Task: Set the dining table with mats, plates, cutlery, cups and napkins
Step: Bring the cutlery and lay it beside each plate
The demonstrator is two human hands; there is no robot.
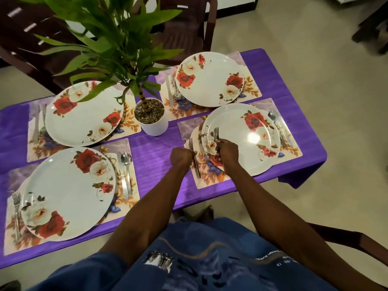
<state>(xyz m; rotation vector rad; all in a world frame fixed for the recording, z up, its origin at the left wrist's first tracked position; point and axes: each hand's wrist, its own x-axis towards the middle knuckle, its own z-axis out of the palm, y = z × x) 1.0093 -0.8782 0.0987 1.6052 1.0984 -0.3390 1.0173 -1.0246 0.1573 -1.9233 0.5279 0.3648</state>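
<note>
Several rose-patterned plates sit on floral mats on a purple tablecloth. At the near right mat, my left hand grips a fork that lies along the mat's left side, tines pointing away. My right hand holds more forks upright over the left rim of the near right plate. A spoon and knife lie to the right of that plate. The near left plate has a fork at its left and a spoon and knife at its right.
A white pot with a tall green plant stands mid-table. Two far plates have cutlery at their left. Dark chairs stand behind the table, and one chair arm is at my right. Tiled floor lies to the right.
</note>
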